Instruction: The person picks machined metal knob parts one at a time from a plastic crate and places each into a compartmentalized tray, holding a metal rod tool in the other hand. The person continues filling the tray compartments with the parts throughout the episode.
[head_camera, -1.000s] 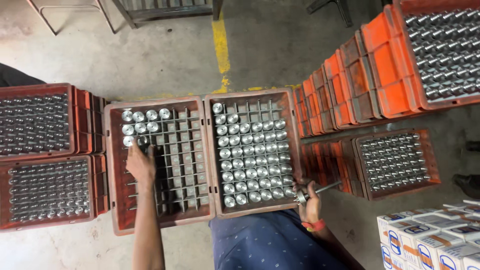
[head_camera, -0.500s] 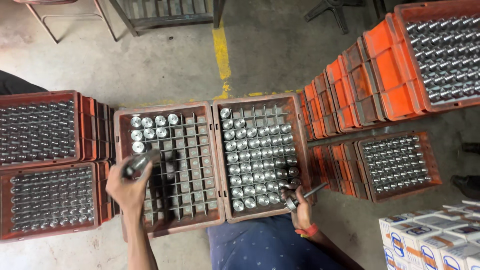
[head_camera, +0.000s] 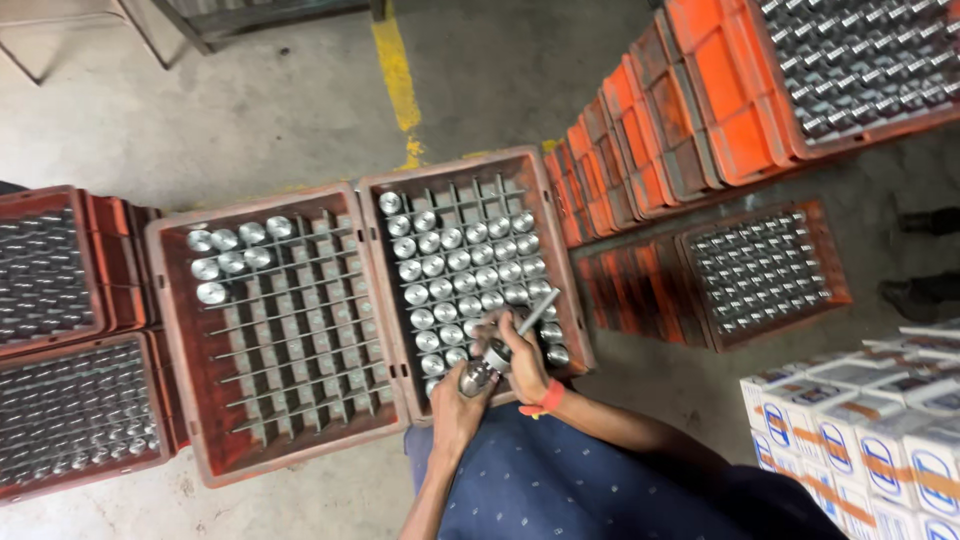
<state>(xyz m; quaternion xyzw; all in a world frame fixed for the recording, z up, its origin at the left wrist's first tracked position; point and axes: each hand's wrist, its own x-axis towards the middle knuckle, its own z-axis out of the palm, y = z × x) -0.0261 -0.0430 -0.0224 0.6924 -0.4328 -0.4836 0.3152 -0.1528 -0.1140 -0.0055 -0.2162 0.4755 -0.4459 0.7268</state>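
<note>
Metal cylinder (head_camera: 478, 378) is clenched in the left hand (head_camera: 458, 408); the right hand (head_camera: 522, 358) grasps a slim rod tool (head_camera: 535, 312) over the nearly full right crate (head_camera: 470, 270). Left crate (head_camera: 275, 330): nine cells filled, the rest unfilled.

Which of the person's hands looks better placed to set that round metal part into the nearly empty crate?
Probably the left hand: it grips the round metal cylinder, on the side of the nearly empty red gridded crate. The right hand holds a thin metal tool.

Concrete floor (head_camera: 250, 110) carries orange crates (head_camera: 280, 340), perhaps cartons (head_camera: 850, 420) too.
</note>
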